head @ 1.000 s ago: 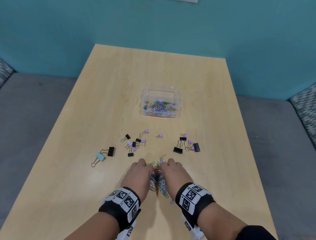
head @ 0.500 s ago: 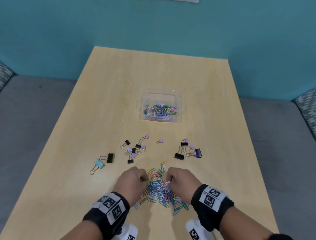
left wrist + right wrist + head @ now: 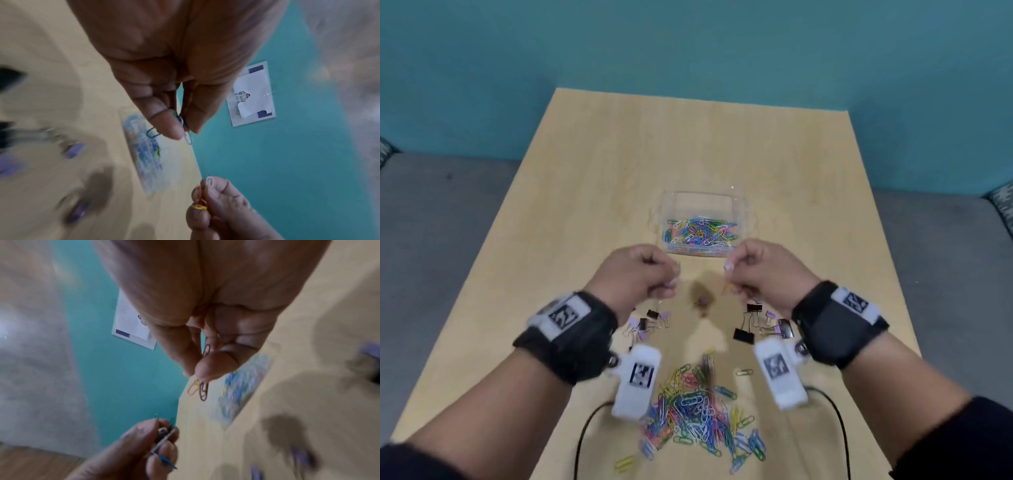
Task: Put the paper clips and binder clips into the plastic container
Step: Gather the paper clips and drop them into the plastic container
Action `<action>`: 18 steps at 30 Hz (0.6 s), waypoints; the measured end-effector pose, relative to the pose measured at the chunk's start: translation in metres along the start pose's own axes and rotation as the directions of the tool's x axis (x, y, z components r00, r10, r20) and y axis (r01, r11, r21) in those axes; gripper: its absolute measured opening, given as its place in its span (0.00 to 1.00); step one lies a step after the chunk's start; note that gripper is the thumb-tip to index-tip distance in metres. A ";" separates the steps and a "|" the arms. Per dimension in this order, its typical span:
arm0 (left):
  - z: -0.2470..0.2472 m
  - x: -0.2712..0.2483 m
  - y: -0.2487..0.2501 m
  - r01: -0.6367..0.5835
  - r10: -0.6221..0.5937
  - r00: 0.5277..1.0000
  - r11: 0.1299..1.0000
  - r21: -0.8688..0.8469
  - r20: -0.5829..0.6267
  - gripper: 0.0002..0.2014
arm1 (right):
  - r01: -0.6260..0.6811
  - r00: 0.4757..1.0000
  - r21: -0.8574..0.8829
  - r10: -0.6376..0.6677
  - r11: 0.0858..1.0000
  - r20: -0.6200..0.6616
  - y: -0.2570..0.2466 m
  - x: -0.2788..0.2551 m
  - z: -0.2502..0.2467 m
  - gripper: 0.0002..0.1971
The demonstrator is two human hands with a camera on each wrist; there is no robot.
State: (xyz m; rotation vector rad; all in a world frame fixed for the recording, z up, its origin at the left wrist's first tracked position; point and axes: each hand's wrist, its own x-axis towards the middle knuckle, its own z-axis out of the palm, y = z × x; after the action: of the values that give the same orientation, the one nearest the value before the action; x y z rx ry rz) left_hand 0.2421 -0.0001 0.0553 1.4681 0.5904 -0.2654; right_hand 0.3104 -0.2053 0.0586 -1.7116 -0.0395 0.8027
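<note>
A clear plastic container [image 3: 740, 209] holding several coloured paper clips sits mid-table. My left hand [image 3: 643, 277] hovers just short of its near left corner, pinching a few paper clips [image 3: 186, 129] between thumb and fingers. My right hand [image 3: 760, 270] hovers off the near right corner, also pinching paper clips [image 3: 200, 389]. A loose pile of coloured paper clips [image 3: 702, 407] lies near the front edge, between my forearms. Black and purple binder clips lie in two groups, the left group [image 3: 650, 322] and the right group [image 3: 760, 325], partly hidden under my wrists.
The wooden table [image 3: 698, 144] is backed by a teal wall [image 3: 688, 44] with a paper notice [image 3: 252, 94] on it. Grey seating [image 3: 441, 219] flanks both sides. Black cables [image 3: 585, 431] trail from the wrist cameras over the front of the table.
Both hands have lifted off the paper clip pile, each with a pinch of clips, and moved forward toward the container. The pile is now uncovered.
</note>
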 end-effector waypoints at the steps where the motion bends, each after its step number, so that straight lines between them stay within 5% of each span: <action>1: 0.002 0.016 0.010 -0.039 0.039 0.998 0.999 0.018 -0.040 0.04 | 0.031 0.998 -0.041 -0.033 0.999 -0.062 -0.007 0.017 -0.003 0.12; 6: 0.016 0.076 0.040 -0.152 0.174 0.973 0.977 0.153 -0.148 0.07 | 0.055 0.956 -0.198 -0.109 0.979 -0.272 -0.029 0.082 -0.010 0.10; 10: 0.024 0.084 0.040 -0.155 0.183 0.976 0.964 0.216 -0.118 0.06 | -0.016 0.967 -0.403 -0.089 0.915 -0.240 -0.030 0.092 -0.007 0.06; 15: -0.002 0.034 0.006 -0.188 0.238 0.964 0.925 0.330 -0.116 0.07 | 0.037 0.957 -0.685 -0.224 0.727 -0.186 -0.007 0.028 -0.015 0.17; 18: -0.027 -0.027 -0.047 -0.190 0.252 0.968 0.715 0.673 0.005 0.10 | 0.071 0.985 -0.761 -0.165 0.645 -0.048 0.043 -0.042 -0.010 0.19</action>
State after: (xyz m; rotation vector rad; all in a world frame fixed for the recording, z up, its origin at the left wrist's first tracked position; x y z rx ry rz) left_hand 0.1903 0.0162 0.0293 2.2520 0.3870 -0.2347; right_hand 0.2672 -0.2449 0.0422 -2.5256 -0.4724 0.6126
